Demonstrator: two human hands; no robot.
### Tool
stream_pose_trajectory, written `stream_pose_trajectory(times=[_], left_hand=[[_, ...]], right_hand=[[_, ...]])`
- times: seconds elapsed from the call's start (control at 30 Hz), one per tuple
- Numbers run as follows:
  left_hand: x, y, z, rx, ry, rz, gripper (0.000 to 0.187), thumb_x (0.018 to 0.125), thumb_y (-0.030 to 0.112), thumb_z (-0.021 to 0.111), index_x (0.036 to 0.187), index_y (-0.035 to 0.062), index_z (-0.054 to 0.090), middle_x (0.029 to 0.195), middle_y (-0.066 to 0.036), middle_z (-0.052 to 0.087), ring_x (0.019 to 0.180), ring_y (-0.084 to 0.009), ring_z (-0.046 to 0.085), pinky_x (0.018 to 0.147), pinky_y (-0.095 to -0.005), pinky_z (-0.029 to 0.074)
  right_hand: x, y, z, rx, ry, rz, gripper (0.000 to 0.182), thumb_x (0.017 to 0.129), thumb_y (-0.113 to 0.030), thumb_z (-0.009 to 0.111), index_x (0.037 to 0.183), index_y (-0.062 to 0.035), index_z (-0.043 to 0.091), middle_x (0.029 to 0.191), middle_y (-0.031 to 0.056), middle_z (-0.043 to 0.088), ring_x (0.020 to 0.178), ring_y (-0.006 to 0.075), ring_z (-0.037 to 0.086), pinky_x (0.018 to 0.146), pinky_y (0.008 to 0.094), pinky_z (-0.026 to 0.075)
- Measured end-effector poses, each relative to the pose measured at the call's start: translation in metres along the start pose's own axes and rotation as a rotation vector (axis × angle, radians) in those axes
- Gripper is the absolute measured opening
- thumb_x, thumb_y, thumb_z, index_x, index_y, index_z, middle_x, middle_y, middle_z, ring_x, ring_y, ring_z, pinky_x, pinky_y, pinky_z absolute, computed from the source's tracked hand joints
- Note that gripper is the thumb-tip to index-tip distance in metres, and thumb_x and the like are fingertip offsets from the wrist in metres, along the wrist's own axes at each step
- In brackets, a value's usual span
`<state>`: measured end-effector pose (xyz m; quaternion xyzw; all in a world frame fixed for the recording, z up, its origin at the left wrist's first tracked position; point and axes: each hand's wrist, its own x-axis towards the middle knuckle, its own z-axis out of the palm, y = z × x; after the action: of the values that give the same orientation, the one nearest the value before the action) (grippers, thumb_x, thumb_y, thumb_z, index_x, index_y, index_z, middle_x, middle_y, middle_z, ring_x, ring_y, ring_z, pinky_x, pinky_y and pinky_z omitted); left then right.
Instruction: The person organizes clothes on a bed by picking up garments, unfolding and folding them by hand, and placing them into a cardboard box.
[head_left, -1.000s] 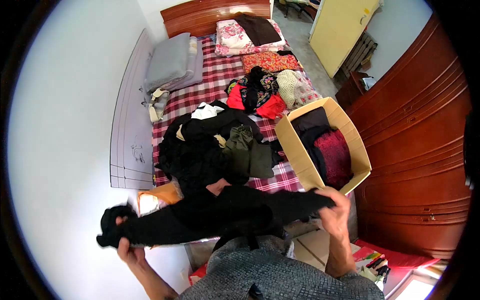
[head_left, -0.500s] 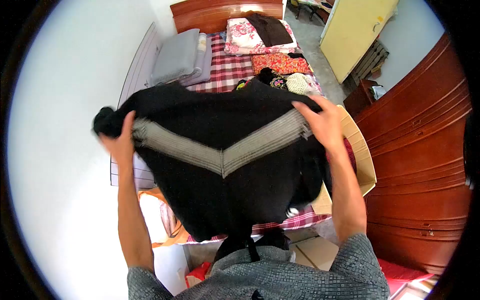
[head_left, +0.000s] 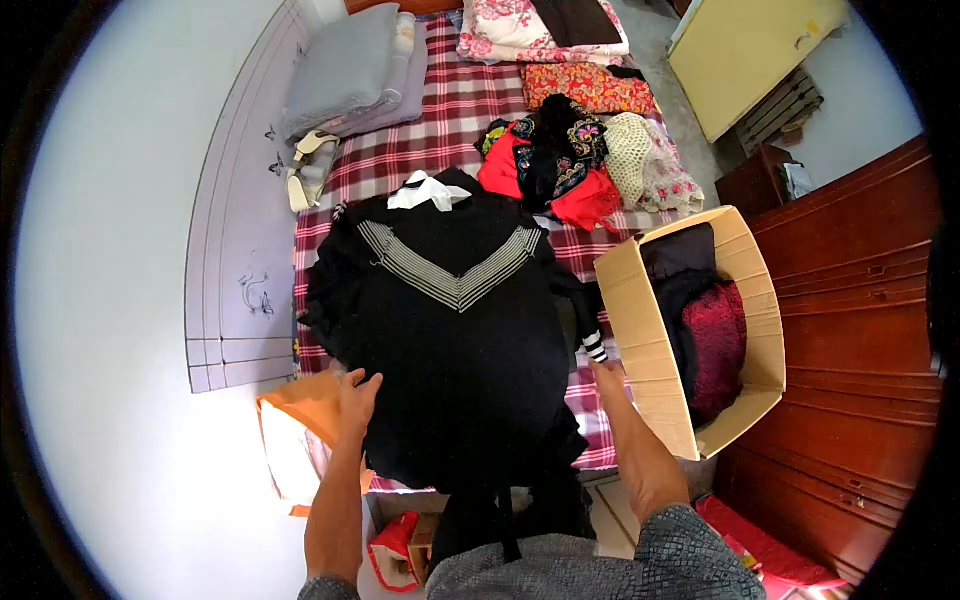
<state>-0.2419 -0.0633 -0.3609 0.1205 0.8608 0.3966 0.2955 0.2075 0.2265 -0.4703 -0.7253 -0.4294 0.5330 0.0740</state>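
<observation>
A black garment (head_left: 460, 370) with a grey striped V and a white collar lies spread on the plaid bedcover (head_left: 465, 100). Beside its lower left edge is my left hand (head_left: 358, 398), fingers apart and holding nothing. At the garment's right side, my right hand (head_left: 607, 378) is at the end of a black sleeve with white-striped cuff (head_left: 594, 346); its fingertips are partly hidden, so whether they grip the cuff is unclear. An open cardboard box (head_left: 640, 335) holding dark and red clothing (head_left: 712, 345) stands just right of that hand.
Colourful clothes (head_left: 555, 165) and a cream knit piece (head_left: 628, 160) lie beyond the garment. Folded grey bedding (head_left: 345, 70) and light shoes (head_left: 312, 170) are at the left. An orange and white bag (head_left: 295, 440) hangs at the bed's lower left. A wooden wardrobe (head_left: 840, 370) stands right.
The black garment went from being held up by both hands to lying flat on the bed. Both hands have moved down, and my left hand has let go. The view has tilted down.
</observation>
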Motion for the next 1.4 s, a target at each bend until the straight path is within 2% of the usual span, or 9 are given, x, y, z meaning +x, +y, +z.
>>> stream_pose_trajectory(times=[0.07, 0.33, 0.6, 0.7, 0.8, 0.97, 1.03, 1.27, 1.4], left_hand=[[0.013, -0.001, 0.001, -0.021, -0.026, -0.043, 0.051, 0.089, 0.022, 0.076, 0.127, -0.0074, 0.058, 0.123, -0.019, 0.065, 0.105, -0.0247, 0.065, 0.090, -0.0356, 0.054], [0.097, 0.064, 0.024, -0.366, 0.008, -0.042, 0.029, 0.097, 0.025, 0.069, 0.114, 0.0012, 0.066, 0.104, -0.005, 0.067, 0.093, -0.0135, 0.065, 0.083, -0.0277, 0.057], [0.192, 0.118, 0.053, -0.934, -0.125, -0.298, 0.069, 0.095, 0.028, 0.072, 0.142, -0.0084, 0.037, 0.133, -0.023, 0.053, 0.120, -0.0314, 0.058, 0.103, -0.0365, 0.052], [0.223, 0.111, 0.067, -0.979, 0.062, -0.487, 0.090, 0.091, 0.027, 0.076, 0.151, -0.0067, 0.018, 0.127, -0.025, 0.052, 0.112, -0.0328, 0.060, 0.098, -0.0399, 0.055], [0.246, 0.100, 0.073, -0.992, 0.171, -0.577, 0.054, 0.089, 0.024, 0.078, 0.126, -0.0020, 0.049, 0.105, -0.015, 0.057, 0.083, -0.0208, 0.062, 0.073, -0.0308, 0.059], [0.269, 0.073, 0.054, -0.879, 0.021, -0.560, 0.029, 0.085, 0.024, 0.081, 0.087, 0.0102, 0.056, 0.075, -0.001, 0.054, 0.057, -0.0122, 0.051, 0.051, -0.0227, 0.044], [0.256, 0.093, 0.059, -0.766, 0.117, -0.485, 0.032, 0.084, 0.025, 0.080, 0.071, 0.0168, 0.052, 0.063, 0.005, 0.047, 0.048, -0.0110, 0.041, 0.045, -0.0243, 0.034], [0.272, 0.067, 0.033, -1.169, -0.055, -0.208, 0.012, 0.086, 0.019, 0.069, 0.089, 0.0100, 0.062, 0.084, 0.002, 0.064, 0.081, -0.0162, 0.063, 0.079, -0.0277, 0.050], [0.255, 0.117, 0.025, -1.510, -0.094, -0.064, 0.050, 0.093, 0.027, 0.060, 0.136, 0.0003, 0.056, 0.144, -0.016, 0.056, 0.134, -0.0323, 0.051, 0.118, -0.0458, 0.035]], right_hand=[[-0.027, -0.025, -0.006, 0.376, 0.114, 0.325, 0.063, 0.084, -0.038, 0.078, 0.128, -0.0008, 0.053, 0.111, 0.0109, 0.063, 0.097, 0.0216, 0.061, 0.069, 0.0353, 0.056], [0.048, -0.054, 0.017, 1.053, -0.240, 0.582, 0.074, 0.091, -0.058, 0.067, 0.128, 0.0032, 0.049, 0.120, 0.0190, 0.066, 0.100, 0.0308, 0.068, 0.078, 0.0390, 0.060], [0.103, -0.090, 0.058, 1.252, -0.304, 0.581, 0.074, 0.086, -0.066, 0.066, 0.099, 0.0063, 0.059, 0.092, 0.0173, 0.072, 0.083, 0.0272, 0.072, 0.072, 0.0346, 0.063], [0.118, -0.098, 0.071, 1.285, -0.189, 0.654, 0.056, 0.099, -0.050, 0.056, 0.100, 0.0061, 0.059, 0.092, 0.0188, 0.072, 0.081, 0.0275, 0.072, 0.074, 0.0352, 0.063], [0.142, -0.084, 0.081, 1.305, -0.041, 0.655, 0.038, 0.107, -0.030, 0.044, 0.103, 0.0050, 0.058, 0.092, 0.0208, 0.071, 0.078, 0.0292, 0.071, 0.072, 0.0361, 0.064], [0.093, -0.134, 0.099, 1.123, 0.059, 0.091, 0.031, 0.101, -0.025, 0.058, 0.112, 0.0037, 0.057, 0.100, 0.0148, 0.068, 0.104, 0.0298, 0.066, 0.091, 0.0424, 0.058], [0.053, -0.175, 0.106, 0.934, 0.018, -0.084, 0.029, 0.095, -0.027, 0.070, 0.099, 0.0001, 0.061, 0.097, 0.0079, 0.065, 0.096, 0.0197, 0.059, 0.083, 0.0331, 0.050], [0.020, -0.265, 0.109, 0.658, 0.050, -0.606, 0.037, 0.095, -0.021, 0.073, 0.069, -0.0125, 0.047, 0.069, -0.0094, 0.040, 0.067, 0.0036, 0.034, 0.061, 0.0237, 0.028], [-0.005, -0.320, 0.083, 1.158, 0.085, -0.517, 0.027, 0.095, -0.014, 0.071, 0.074, -0.0181, 0.053, 0.071, -0.0100, 0.051, 0.062, 0.0034, 0.041, 0.060, 0.0216, 0.032]])
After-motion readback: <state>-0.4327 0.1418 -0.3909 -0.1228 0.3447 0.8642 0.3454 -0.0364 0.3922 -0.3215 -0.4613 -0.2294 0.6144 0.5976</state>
